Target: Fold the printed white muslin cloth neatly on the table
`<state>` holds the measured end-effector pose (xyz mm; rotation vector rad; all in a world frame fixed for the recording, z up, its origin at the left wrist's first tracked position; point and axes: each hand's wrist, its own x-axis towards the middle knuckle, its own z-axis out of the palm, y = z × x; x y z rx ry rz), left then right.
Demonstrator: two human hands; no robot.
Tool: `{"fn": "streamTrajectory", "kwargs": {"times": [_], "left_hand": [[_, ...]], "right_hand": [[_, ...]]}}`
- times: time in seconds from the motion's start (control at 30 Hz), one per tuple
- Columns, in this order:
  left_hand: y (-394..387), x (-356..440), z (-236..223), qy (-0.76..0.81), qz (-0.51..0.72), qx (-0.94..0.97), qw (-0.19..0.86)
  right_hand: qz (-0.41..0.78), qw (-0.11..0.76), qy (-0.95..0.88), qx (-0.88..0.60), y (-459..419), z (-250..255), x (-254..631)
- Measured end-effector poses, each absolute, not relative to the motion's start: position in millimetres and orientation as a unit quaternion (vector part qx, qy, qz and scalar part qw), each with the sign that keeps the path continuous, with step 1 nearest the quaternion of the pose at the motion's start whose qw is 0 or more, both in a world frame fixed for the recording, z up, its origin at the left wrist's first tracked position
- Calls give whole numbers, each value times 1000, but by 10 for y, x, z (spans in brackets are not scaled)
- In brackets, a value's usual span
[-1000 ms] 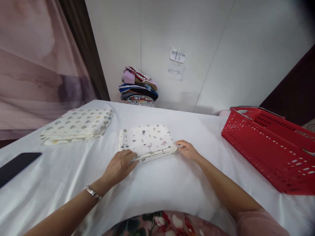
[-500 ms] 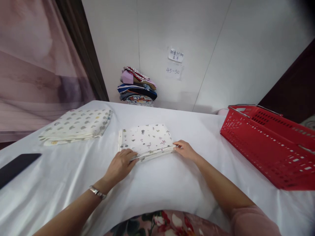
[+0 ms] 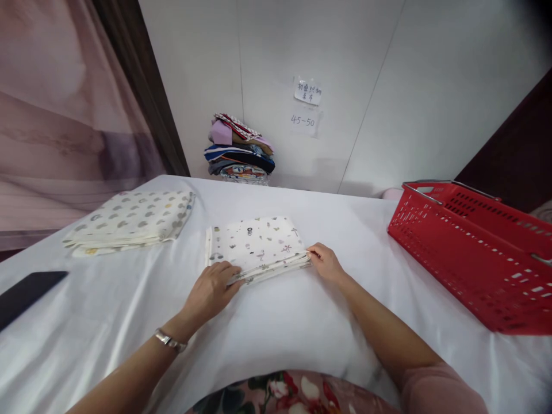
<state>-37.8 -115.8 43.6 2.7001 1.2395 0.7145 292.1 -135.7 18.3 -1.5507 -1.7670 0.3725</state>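
A white cloth [image 3: 259, 244] with small printed figures lies folded into a layered rectangle in the middle of the table. At its near left corner, my left hand [image 3: 217, 286] grips the layered edge, thumb below and fingers on top. My right hand [image 3: 324, 261] pinches the near right corner between thumb and fingertips. Farther left rests a second folded cloth [image 3: 133, 215], cream with grey cloud-like spots, touched by neither hand.
White fabric covers the table [image 3: 276, 322]. A red perforated basket [image 3: 466, 247] with metal handles stands at the right. A dark flat object [image 3: 32, 293] lies at the left edge. Behind the table is a stack of folded fabrics [image 3: 241, 152] against the wall, near paper notes [image 3: 307, 92].
My right hand has shifted very slightly to the right at the cloth's corner. My left hand keeps its grip, and the view has moved a little.
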Motion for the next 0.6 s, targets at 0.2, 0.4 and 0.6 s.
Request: {"fn": "streamTrajectory", "kwargs": {"times": [0.2,0.4,0.6], "left_hand": [[-1054,-127,574,402,231,884,57],[-928,496,647,342,190,917,78],[-819,984,651,342,85,934,60]], "right_hand": [[180,398,-666,-604,-1402,69,2932],[261,448,-593,-616,-1464,1,2879],[321,496,-540,-600,-1434,-37,2840]]}}
